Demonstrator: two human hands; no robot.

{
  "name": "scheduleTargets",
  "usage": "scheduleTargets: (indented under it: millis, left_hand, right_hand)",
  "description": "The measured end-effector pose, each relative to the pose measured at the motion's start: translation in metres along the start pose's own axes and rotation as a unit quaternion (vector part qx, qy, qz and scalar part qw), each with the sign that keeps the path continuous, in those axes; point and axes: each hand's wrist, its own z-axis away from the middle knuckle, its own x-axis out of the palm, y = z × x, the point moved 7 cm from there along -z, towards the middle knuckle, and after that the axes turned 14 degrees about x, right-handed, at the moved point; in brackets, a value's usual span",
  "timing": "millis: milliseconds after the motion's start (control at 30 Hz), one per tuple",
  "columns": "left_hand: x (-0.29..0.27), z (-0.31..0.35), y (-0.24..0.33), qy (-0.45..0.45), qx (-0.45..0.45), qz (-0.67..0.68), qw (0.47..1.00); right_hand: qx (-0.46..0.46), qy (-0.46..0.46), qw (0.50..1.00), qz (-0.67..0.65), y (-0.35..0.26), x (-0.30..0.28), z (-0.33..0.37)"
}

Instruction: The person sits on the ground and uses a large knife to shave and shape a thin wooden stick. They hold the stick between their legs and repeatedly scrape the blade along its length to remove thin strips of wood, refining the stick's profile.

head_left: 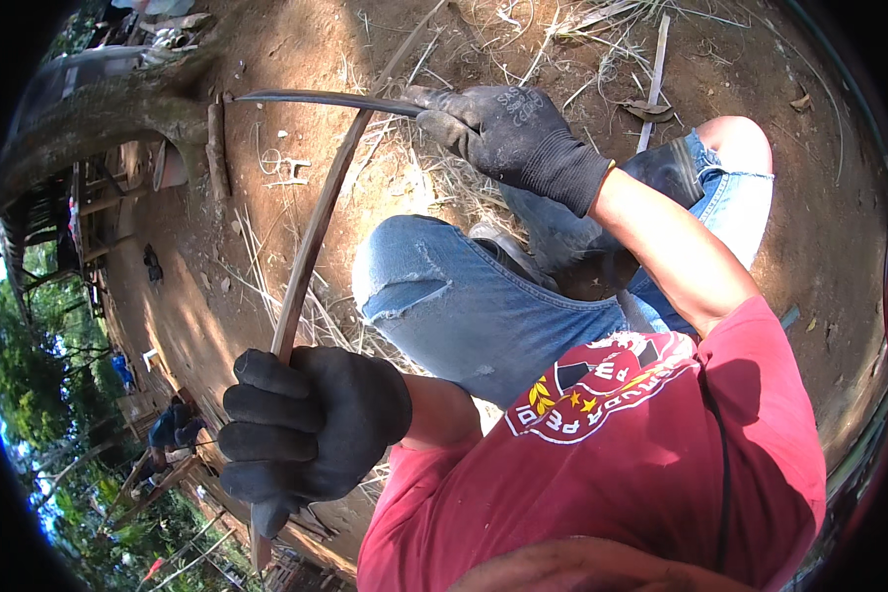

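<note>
A long, narrow bamboo or wood strip [316,232] runs slantwise from the lower left up past the top edge. Around its lower part my left hand [311,424], in a black glove, is closed in a fist; the strip's end shows below it. My right hand [508,133], in a dark glove with grey fingertips, is closed on a knife [316,97] whose handle is mostly hidden. Its long, dark, slightly curved blade points left and crosses the strip, seemingly touching it. My bent legs in torn jeans [464,306] lie below the strip and right hand.
Pale shavings [454,183] and thin strips litter the brown dirt ground. A flat pale slat [653,84] and a dry leaf [647,111] lie beyond my right hand. A short stick [217,148] and a thick trunk [99,113] are at the left. Another person [173,429] is farther off.
</note>
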Motion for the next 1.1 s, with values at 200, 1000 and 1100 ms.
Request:
scheduleTargets:
  millis: [200,1000,1100]
  left_hand:
    - [0.007,0.010,0.005,-0.010,-0.008,0.043,0.999]
    - [0.008,0.024,0.015,-0.020,-0.010,0.056,0.998]
    - [0.016,0.030,0.006,-0.042,-0.002,0.099,0.994]
  right_hand:
    - [-0.120,-0.052,0.989,-0.067,-0.063,-0.029,0.069]
    - [0.159,0.012,0.986,0.038,0.097,-0.011,0.023]
    - [0.111,0.063,0.992,0.005,0.102,-0.008,0.033]
